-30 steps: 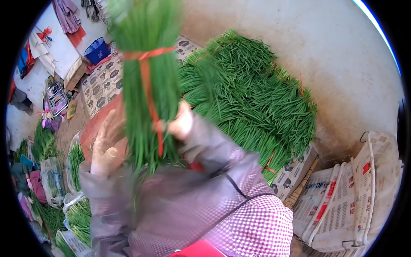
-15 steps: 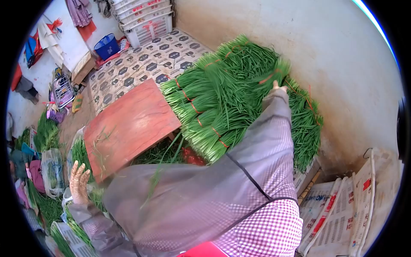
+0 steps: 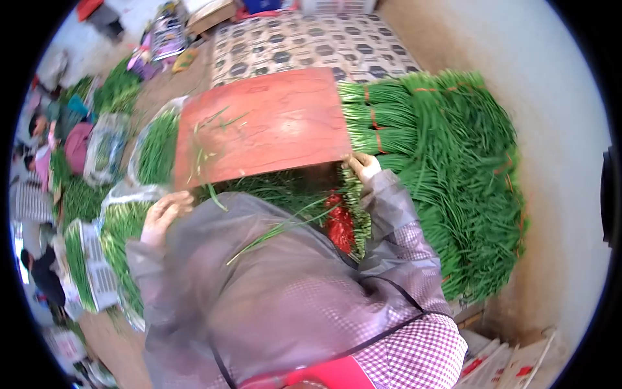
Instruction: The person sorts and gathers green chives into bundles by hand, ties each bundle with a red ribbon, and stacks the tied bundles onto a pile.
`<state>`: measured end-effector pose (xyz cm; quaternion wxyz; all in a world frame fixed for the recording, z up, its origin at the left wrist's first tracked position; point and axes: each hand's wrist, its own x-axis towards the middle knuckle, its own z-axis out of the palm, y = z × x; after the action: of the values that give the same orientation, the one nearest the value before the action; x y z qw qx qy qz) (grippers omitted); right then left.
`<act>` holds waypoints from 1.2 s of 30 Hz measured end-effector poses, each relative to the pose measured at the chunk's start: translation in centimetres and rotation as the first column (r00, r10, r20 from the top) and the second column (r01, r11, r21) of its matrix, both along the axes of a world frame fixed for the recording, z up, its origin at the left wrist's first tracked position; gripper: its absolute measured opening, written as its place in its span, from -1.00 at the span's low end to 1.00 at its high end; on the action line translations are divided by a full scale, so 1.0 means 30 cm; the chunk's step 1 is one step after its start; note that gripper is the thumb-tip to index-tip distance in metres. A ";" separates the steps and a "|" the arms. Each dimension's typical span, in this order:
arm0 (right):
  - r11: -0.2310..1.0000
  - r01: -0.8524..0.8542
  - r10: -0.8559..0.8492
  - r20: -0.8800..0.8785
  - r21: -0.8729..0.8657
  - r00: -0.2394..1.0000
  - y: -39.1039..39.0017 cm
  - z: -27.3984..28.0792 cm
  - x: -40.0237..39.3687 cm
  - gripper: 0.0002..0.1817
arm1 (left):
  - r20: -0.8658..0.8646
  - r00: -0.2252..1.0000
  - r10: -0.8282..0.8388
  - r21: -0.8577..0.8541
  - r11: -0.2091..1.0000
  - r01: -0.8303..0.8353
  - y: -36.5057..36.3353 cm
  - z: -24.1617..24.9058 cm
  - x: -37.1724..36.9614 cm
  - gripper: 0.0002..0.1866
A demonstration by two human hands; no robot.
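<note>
A reddish board (image 3: 265, 126) lies before me with loose green bits on it. My left hand (image 3: 165, 217) is by its near left corner, fingers loosely bent and apart, with nothing visible in them. At the near right corner, my right hand (image 3: 364, 167) has its fingers bent together; what they hold, if anything, is hidden. Right of it lie banded bundles of chives (image 3: 453, 175), stacked in a broad heap. Under the board's near edge are red ties (image 3: 340, 223) and cut stalk ends. A few loose stalks (image 3: 278, 228) rest on my grey translucent apron (image 3: 246, 285).
Bags of greens (image 3: 155, 152) stand to the left, beside a white crate (image 3: 100, 266). Other people (image 3: 45, 279) are at the far left. A patterned sheet (image 3: 304, 45) covers the floor beyond the board. A wall (image 3: 557, 162) rises at right, with white crates (image 3: 512, 363) below.
My right hand has come back from the chive heap to the board's near right corner. The left hand has moved in to the board's left corner. The view has turned and shifted.
</note>
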<state>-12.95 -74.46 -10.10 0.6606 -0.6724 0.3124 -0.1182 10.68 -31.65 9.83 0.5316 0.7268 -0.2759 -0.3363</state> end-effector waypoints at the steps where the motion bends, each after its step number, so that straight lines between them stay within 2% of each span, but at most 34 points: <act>1: 0.999 -0.045 0.045 0.002 0.019 0.999 0.011 -0.039 0.006 -0.67 | -0.023 0.999 0.038 -0.034 0.999 -0.039 0.009 -0.018 -0.012 -0.66; 3: 0.982 -0.171 0.169 0.032 0.077 0.985 0.043 -0.067 0.004 -0.72 | -0.029 0.999 0.041 -0.017 0.999 -0.041 0.032 -0.022 -0.022 -0.69; 4: 0.967 -0.244 0.246 -0.018 0.077 0.969 0.076 -0.069 0.030 -0.74 | -0.055 0.998 0.027 0.001 1.000 -0.027 0.046 -0.028 0.010 -0.69; 7: 0.941 -0.319 0.329 -0.085 0.117 0.940 0.155 -0.097 0.001 -0.75 | -0.001 0.996 -0.086 0.081 0.993 0.086 0.000 -0.088 -0.057 -0.67; 8: 0.973 -0.186 0.205 -0.141 0.133 0.969 0.191 -0.127 -0.003 -0.75 | 0.018 0.990 -0.137 0.124 0.983 0.134 -0.021 -0.124 -0.081 -0.65; 9: 0.989 -0.048 0.075 -0.195 0.137 0.978 0.224 -0.158 -0.009 -0.75 | 0.012 0.986 -0.166 0.256 0.954 0.158 -0.053 -0.146 -0.125 -0.59; 10: 0.965 0.019 0.064 -0.304 0.263 0.951 0.266 -0.189 -0.023 -0.77 | 0.003 0.980 -0.199 0.381 0.906 0.182 -0.089 -0.166 -0.171 -0.51; 11: 0.949 0.050 0.077 -0.385 0.310 0.920 0.307 -0.234 -0.038 -0.77 | 0.131 0.938 -0.321 0.479 0.849 0.223 -0.124 -0.194 -0.200 -0.45; 12: 0.937 0.069 0.100 -0.453 0.342 0.886 0.358 -0.279 -0.058 -0.77 | 0.239 0.862 -0.447 0.577 0.779 0.244 -0.148 -0.230 -0.222 -0.38; 14: 0.940 0.052 0.141 -0.525 0.336 0.839 0.445 -0.370 -0.079 -0.77 | 0.281 0.719 -0.635 0.696 0.651 0.303 -0.170 -0.315 -0.249 -0.36; 15: 0.947 0.028 0.161 -0.549 0.319 0.820 0.478 -0.413 -0.081 -0.77 | 0.413 0.664 -0.623 0.669 0.703 0.243 -0.155 -0.372 -0.264 -0.44; 16: 0.953 0.010 0.171 -0.568 0.301 0.805 0.502 -0.439 -0.083 -0.77 | 0.410 0.668 -0.621 0.671 0.702 0.240 -0.158 -0.366 -0.259 -0.44; 18: 0.965 -0.025 0.180 -0.590 0.261 0.787 0.512 -0.483 -0.084 -0.77 | 0.170 0.854 -0.491 0.656 0.703 0.273 -0.175 -0.337 -0.243 -0.61; 19: 0.969 -0.038 0.180 -0.597 0.243 0.782 0.505 -0.503 -0.086 -0.77 | -0.027 0.963 -0.267 0.457 0.854 0.250 -0.130 -0.430 -0.223 -0.77; 20: 0.972 -0.051 0.183 -0.609 0.228 0.771 0.501 -0.523 -0.090 -0.77 | -0.204 0.965 -0.167 0.313 0.923 0.225 -0.120 -0.429 -0.202 -0.84; 22: 0.975 -0.093 0.200 -0.624 0.200 0.755 0.483 -0.553 -0.091 -0.77 | -0.363 0.931 -0.021 0.350 0.923 0.157 -0.135 -0.289 -0.152 -0.83; 24: 0.973 -0.147 0.229 -0.641 0.179 0.733 0.460 -0.582 -0.092 -0.77 | -0.324 0.939 0.115 0.286 0.958 -0.018 -0.097 -0.287 -0.099 -0.82; 26: 0.967 -0.190 0.255 -0.661 0.170 0.706 0.432 -0.600 -0.105 -0.77 | -0.226 0.965 0.136 0.189 0.977 -0.093 -0.069 -0.268 -0.062 -0.82; 28: 0.962 -0.215 0.272 -0.679 0.169 0.682 0.405 -0.613 -0.108 -0.77 | -0.197 0.963 0.182 0.108 0.981 -0.163 -0.056 -0.293 -0.048 -0.81; 29: 0.959 -0.228 0.279 -0.690 0.167 0.668 0.391 -0.616 -0.111 -0.77 | -0.212 0.959 0.186 0.164 0.975 -0.153 -0.056 -0.269 -0.045 -0.81; 36: 0.933 -0.291 0.351 -0.702 0.210 0.620 0.372 -0.635 -0.145 -0.78 | -0.172 0.971 0.167 0.127 0.981 -0.147 0.089 -0.248 -0.017 -0.76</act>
<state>-17.30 -63.29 -29.15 0.5164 -0.6823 0.4281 0.2907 10.17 -28.98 2.39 0.5374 0.7417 -0.1483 -0.3730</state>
